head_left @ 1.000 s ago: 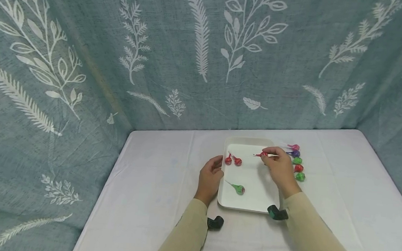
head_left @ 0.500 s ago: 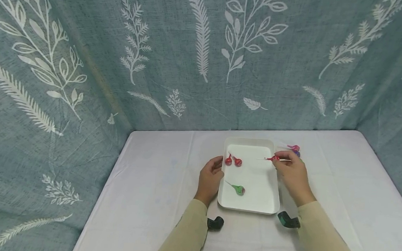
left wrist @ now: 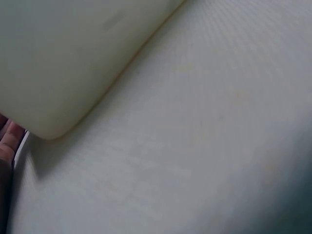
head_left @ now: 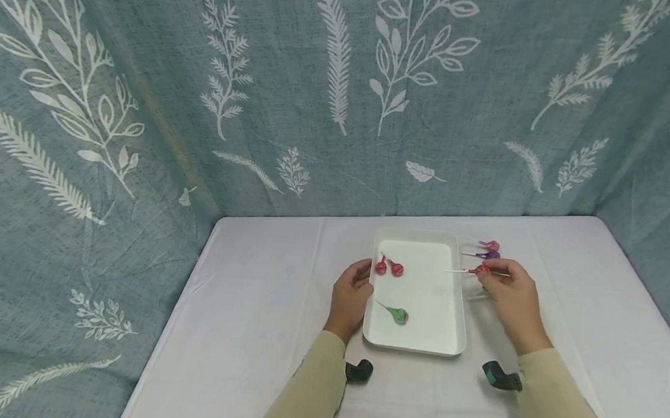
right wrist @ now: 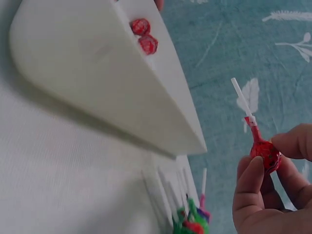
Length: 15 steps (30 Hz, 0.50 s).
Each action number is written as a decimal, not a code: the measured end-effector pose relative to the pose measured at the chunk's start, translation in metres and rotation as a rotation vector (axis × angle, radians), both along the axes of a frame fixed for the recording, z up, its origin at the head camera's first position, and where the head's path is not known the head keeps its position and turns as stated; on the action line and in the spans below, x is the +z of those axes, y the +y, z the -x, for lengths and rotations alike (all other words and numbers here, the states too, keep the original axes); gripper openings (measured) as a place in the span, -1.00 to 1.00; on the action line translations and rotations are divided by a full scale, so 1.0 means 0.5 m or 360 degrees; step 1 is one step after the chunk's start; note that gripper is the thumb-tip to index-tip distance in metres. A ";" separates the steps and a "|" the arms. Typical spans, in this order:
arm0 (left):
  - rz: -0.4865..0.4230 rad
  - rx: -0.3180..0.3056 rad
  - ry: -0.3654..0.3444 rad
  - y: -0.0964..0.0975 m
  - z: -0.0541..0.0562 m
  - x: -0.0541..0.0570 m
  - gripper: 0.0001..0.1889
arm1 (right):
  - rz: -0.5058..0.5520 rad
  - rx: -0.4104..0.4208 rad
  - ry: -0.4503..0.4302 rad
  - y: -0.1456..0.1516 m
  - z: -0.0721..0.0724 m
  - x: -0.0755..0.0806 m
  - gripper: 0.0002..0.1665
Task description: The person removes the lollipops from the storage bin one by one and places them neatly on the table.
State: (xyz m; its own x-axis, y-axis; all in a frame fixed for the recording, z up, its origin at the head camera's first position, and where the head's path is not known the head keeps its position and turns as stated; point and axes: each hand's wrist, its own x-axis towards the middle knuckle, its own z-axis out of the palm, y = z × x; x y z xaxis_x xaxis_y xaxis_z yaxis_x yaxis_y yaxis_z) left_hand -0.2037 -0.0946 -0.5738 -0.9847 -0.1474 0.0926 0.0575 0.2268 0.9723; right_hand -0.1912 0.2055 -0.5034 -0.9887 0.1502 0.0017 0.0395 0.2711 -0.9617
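In the head view, my right hand (head_left: 513, 302) pinches a red-wrapped lollipop (head_left: 480, 270) by its candy end, just right of the white tray (head_left: 412, 348). Its white stick points left over the tray's rim. The right wrist view shows thumb and fingertips on the red wrapped ball (right wrist: 265, 155). My left hand (head_left: 350, 299) grips the tray's left wall with bent fingers. Inside the tray lie two red lollipops (head_left: 397, 268) near the left wall and one green lollipop (head_left: 399, 315) lower down. The left wrist view shows mostly the tray's outer wall (left wrist: 73, 73).
Right of the tray, a pink lollipop (head_left: 490, 245) and a purple lollipop (head_left: 491, 255) lie on the white tablecloth (head_left: 257, 295). My right hand hides others of that row, whose green and red wrappers (right wrist: 192, 225) show in the right wrist view. A patterned curtain (head_left: 343, 105) stands behind.
My right hand has moved right with the red lollipop, from above the tray to beyond its right rim, over the row of lollipops. The left hand and tray have stayed put.
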 end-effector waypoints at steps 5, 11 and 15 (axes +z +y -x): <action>0.0005 0.0001 0.0007 -0.001 0.002 -0.001 -0.42 | -0.0026 -0.0024 -0.0014 0.024 -0.007 -0.010 -0.53; 0.0002 -0.0006 0.0016 -0.001 0.002 -0.001 -0.42 | -0.0068 -0.0078 -0.0069 0.050 -0.017 -0.022 -0.52; 0.0001 0.0001 -0.0008 -0.001 0.000 -0.001 -0.42 | -0.0056 -0.0116 -0.0100 0.064 -0.025 -0.028 -0.50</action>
State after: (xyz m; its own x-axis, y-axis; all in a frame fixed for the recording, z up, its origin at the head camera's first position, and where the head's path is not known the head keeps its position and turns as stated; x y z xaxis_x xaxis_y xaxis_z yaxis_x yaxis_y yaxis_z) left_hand -0.2038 -0.0949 -0.5744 -0.9851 -0.1479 0.0879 0.0526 0.2274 0.9724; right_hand -0.1788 0.2374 -0.5174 -0.9735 0.2224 -0.0532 0.1201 0.2990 -0.9467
